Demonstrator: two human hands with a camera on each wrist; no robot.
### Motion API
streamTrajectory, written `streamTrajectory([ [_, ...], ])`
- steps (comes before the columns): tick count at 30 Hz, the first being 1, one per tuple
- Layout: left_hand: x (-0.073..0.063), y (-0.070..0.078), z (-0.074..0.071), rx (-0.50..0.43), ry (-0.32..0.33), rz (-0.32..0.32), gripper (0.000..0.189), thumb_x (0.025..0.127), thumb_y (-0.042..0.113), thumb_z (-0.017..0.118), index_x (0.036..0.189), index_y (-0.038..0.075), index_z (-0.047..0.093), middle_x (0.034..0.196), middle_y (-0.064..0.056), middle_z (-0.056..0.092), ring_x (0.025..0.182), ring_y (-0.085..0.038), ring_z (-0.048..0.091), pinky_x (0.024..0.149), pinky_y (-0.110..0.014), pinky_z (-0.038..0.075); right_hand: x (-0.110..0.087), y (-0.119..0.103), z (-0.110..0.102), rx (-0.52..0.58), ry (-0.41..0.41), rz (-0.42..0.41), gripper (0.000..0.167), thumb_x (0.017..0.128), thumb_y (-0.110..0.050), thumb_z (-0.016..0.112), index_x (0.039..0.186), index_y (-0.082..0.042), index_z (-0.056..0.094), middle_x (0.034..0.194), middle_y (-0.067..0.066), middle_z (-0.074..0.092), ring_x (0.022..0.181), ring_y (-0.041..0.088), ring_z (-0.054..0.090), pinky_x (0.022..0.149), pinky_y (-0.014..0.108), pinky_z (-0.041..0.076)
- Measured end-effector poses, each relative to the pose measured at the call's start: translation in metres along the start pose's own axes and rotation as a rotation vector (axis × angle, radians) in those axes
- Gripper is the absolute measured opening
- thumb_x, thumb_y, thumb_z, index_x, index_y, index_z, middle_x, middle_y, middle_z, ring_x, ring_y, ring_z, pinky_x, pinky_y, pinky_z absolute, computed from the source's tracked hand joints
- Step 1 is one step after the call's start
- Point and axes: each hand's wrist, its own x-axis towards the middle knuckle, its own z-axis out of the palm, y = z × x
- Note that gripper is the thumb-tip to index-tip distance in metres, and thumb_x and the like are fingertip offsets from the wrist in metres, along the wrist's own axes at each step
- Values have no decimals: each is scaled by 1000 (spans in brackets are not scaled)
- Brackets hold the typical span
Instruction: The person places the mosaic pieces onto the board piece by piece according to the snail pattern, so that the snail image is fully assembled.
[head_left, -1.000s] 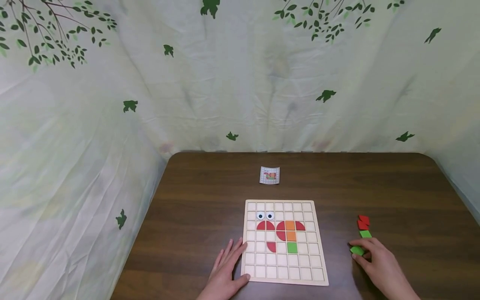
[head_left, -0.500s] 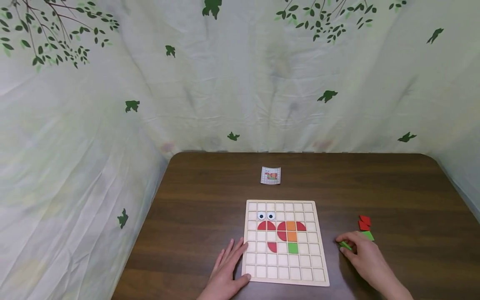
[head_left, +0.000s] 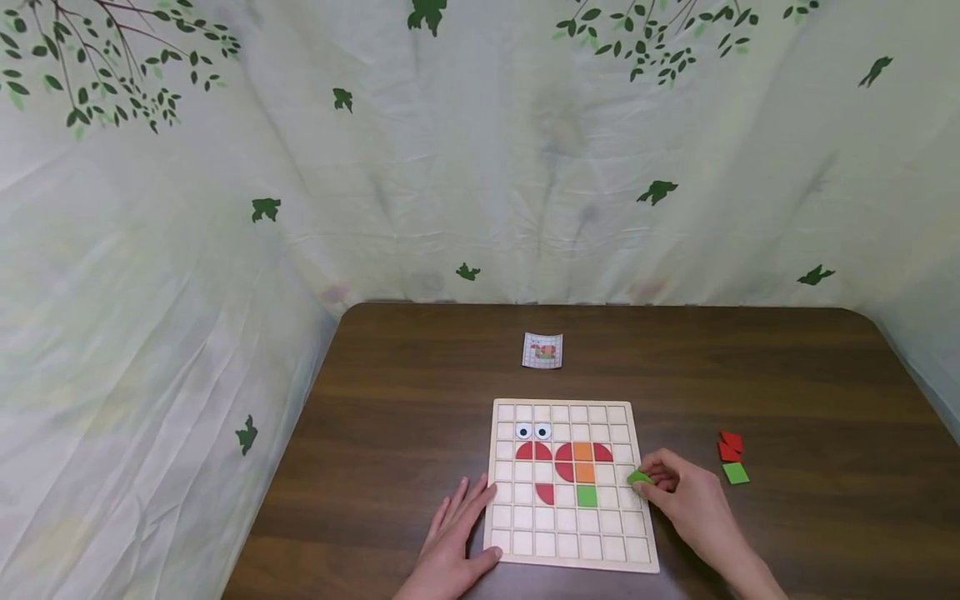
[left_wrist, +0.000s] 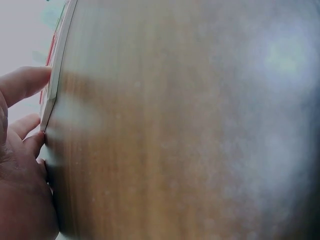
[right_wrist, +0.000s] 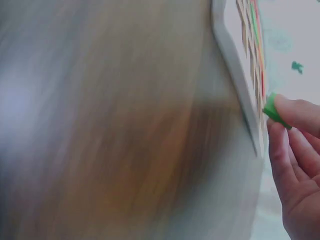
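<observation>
A pale wooden grid board (head_left: 564,546) lies on the table in the head view. Set in its cells are two googly-eye tiles (head_left: 533,432), several red quarter-round tiles (head_left: 544,494), two orange square tiles (head_left: 583,472) and a green square tile (head_left: 587,496). My left hand (head_left: 450,546) rests at the board's left edge, fingers spread, thumb at the near corner. Between thumb and fingertips my right hand (head_left: 690,500) pinches a green tile (right_wrist: 276,112), which overlaps the board's right edge in the head view.
Right of the board, two red tiles (head_left: 730,447) and another green tile (head_left: 736,473) lie on the dark wooden table (head_left: 405,375). A small picture card (head_left: 542,351) lies behind the board. A leaf-patterned curtain (head_left: 480,167) hangs beyond the table's far edge.
My right hand has picked a green tile from the row at the right and carried it left to the board's right edge. The left hand has stayed in place.
</observation>
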Motion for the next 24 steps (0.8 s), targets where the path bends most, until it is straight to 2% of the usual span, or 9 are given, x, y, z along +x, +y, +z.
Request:
streamTrajectory([
  [4,0,0,-1,5,-21,-25,76,84,28,72,152,23,38,161,4,25,149,-29,8,109,-45,0,1,-13,13,77,-30,-24,22,76,-11,84,89,-21,70,82,-9,67,75,8,61,68,24,52],
  [10,-1,0,-2,-2,-16,-18,77,84,27,73,152,23,39,161,3,25,149,-31,9,110,-48,1,4,-33,33,142,-101,-74,21,77,-7,82,89,-22,74,80,-13,66,72,5,61,69,23,53],
  [18,1,-1,-3,-23,-29,-27,77,84,27,73,152,24,38,161,3,24,149,-29,7,110,-46,-1,11,-47,50,138,-199,-173,16,81,-8,79,92,-19,75,85,-14,67,71,5,59,65,23,51],
  [24,0,-2,-1,-18,-19,-15,77,84,27,73,152,23,38,161,3,25,149,-30,8,109,-40,-3,12,-51,57,54,-186,-267,20,79,-6,81,92,-19,75,87,-14,64,72,4,55,66,23,50],
])
